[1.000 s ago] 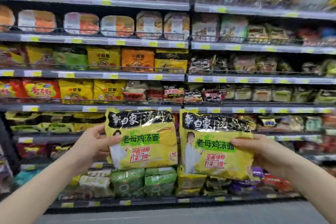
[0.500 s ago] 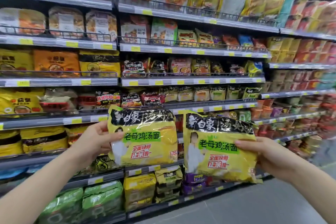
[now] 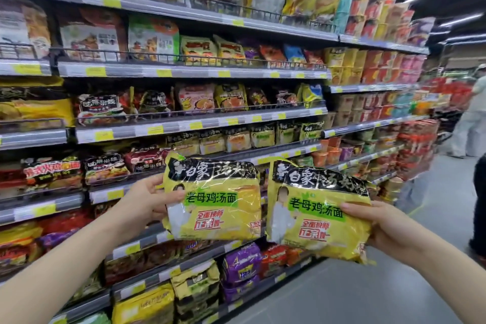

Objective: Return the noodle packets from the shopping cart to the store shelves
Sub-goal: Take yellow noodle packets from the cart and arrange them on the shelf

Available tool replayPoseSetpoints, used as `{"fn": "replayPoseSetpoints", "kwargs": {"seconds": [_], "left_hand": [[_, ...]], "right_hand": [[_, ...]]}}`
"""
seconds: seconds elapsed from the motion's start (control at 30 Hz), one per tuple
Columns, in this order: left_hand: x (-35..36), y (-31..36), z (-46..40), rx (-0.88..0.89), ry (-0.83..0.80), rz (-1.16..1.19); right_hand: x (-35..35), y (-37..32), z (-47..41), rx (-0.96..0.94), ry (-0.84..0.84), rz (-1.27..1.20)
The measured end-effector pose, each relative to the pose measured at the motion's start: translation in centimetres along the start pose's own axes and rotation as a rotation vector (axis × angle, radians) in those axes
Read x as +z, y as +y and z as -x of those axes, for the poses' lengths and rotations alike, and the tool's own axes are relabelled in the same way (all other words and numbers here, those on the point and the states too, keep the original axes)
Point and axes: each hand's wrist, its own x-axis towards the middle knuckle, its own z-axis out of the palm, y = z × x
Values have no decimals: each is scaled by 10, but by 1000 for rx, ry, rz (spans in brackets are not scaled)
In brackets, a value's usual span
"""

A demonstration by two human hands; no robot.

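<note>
Two yellow noodle packets held up side by side, in front of the store shelves.

On the left, the left hand (image 3: 147, 198) is clamped on the left edge of the left noodle packet (image 3: 214, 200), thumb across its front, fingers hidden behind, and the packet hangs upright in the air before the mid-height shelves (image 3: 200, 123). Just beside it, barely apart, is the right noodle packet (image 3: 315, 210), tilted a little with its right end lower. The right hand (image 3: 386, 229) grips that packet at its right edge, thumb pressed on the front. Both packets are off the shelves, in front of the rows of bagged noodles. At the far right, down the aisle floor (image 3: 368, 292), a person (image 3: 470, 118) stands blurred near the frame edge.
</note>
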Motion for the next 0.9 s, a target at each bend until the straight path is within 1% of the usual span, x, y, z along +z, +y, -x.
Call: {"fn": "replayPoseSetpoints", "kwargs": {"seconds": [0.23, 0.4, 0.5, 0.63, 0.8, 0.9], "left_hand": [[36, 2, -120, 53, -118, -26], [54, -5, -198, 60, -132, -8], [71, -11, -236, 78, -167, 5], [93, -19, -283, 51, -207, 52], [123, -31, -334, 45, -202, 71], [144, -33, -361, 85, -168, 25]], "right_hand": [[-48, -21, -65, -20, 116, -22], [-82, -29, -108, -29, 155, -27], [-101, -28, -134, -21, 180, -51], [-127, -28, -172, -4, 211, -60], [-170, -33, -219, 6, 192, -48], [-202, -41, -249, 0, 167, -29]]}}
